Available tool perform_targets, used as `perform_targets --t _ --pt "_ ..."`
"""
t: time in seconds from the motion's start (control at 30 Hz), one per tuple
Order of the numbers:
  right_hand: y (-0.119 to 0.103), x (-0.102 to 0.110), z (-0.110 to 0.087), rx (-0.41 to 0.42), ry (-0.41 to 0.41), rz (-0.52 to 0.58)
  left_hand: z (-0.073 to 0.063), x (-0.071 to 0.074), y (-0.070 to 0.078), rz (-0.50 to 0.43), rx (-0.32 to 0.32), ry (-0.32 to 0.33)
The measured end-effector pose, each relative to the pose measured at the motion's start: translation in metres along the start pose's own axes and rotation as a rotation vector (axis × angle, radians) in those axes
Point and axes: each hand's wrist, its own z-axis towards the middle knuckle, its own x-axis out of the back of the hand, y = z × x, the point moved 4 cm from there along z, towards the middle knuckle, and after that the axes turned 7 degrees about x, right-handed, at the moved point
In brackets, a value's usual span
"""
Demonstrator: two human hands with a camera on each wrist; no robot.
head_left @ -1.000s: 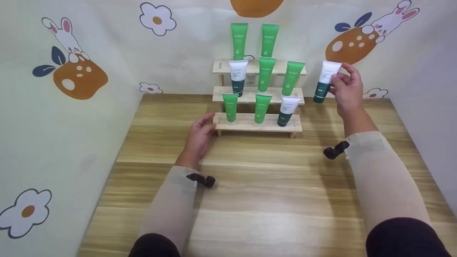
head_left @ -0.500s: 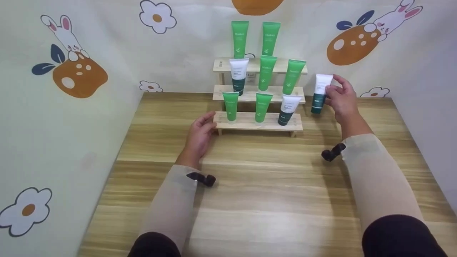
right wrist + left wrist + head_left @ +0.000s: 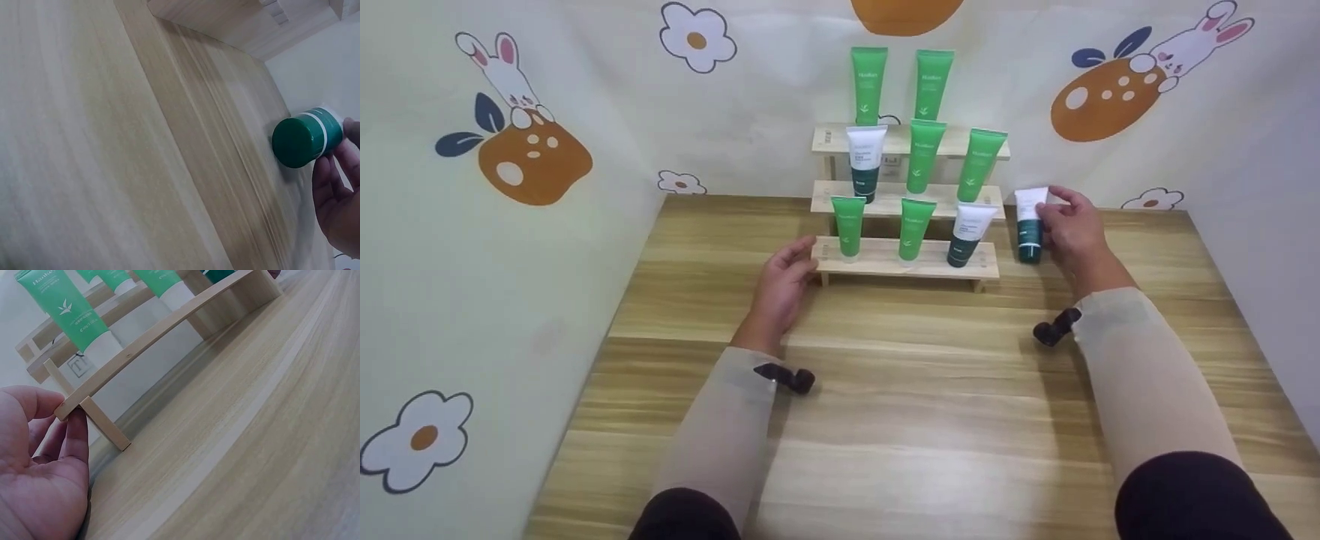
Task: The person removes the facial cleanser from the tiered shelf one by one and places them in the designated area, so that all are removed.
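A three-tier wooden display stand (image 3: 885,268) stands toward the back of the table. My left hand (image 3: 781,289) pinches the left end of its lowest shelf (image 3: 129,351), thumb at the edge and fingers curled beneath. To the right of the stand, my right hand (image 3: 1076,234) holds a squeeze tube (image 3: 1030,225), white above and dark green below, between thumb and fingers. Its green cap (image 3: 293,143) points down, close over the table. On the stand are green tubes (image 3: 916,229) and two white-and-green tubes, one on the bottom tier (image 3: 970,234) and one on the middle tier (image 3: 867,163).
The wood-grain table (image 3: 885,420) stretches in front of the stand. Behind it hangs a pale backdrop (image 3: 765,127) printed with flowers and rabbits, also covering the left side. Plain pale wall (image 3: 1252,225) bounds the right. Two green tubes (image 3: 868,86) stand on the top tier.
My right hand has come down and slightly left with the white-and-green tube, from beside the upper tiers to near the table. The left hand keeps its place on the stand.
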Motion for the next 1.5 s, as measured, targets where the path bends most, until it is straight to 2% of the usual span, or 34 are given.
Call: perform_targets --t 0.2,0.43,0.77,0.93,1.17,1.37,1.5 --pt "0.005 0.001 0.001 -0.038 0.024 -0.029 -0.001 -0.001 0.001 0.012 -0.002 0.006" --pt "0.009 0.002 0.007 -0.015 0.079 -0.079 -0.003 -0.005 0.002 -0.019 -0.013 0.009" --pt "0.010 0.004 0.003 -0.059 0.063 -0.098 0.000 -0.003 0.000 0.004 -0.009 0.011" --pt "0.007 0.005 -0.001 -0.047 0.062 -0.073 0.000 -0.002 0.000 0.011 -0.006 0.010" --pt "-0.022 0.013 -0.011 0.078 0.057 -0.147 0.001 -0.002 0.000 0.006 0.010 0.016" --pt "-0.055 0.012 -0.023 0.205 0.114 -0.055 -0.001 -0.002 0.000 -0.034 0.002 0.023" --pt "-0.076 0.008 -0.034 0.244 0.114 0.039 -0.002 -0.002 0.000 -0.045 0.001 0.025"
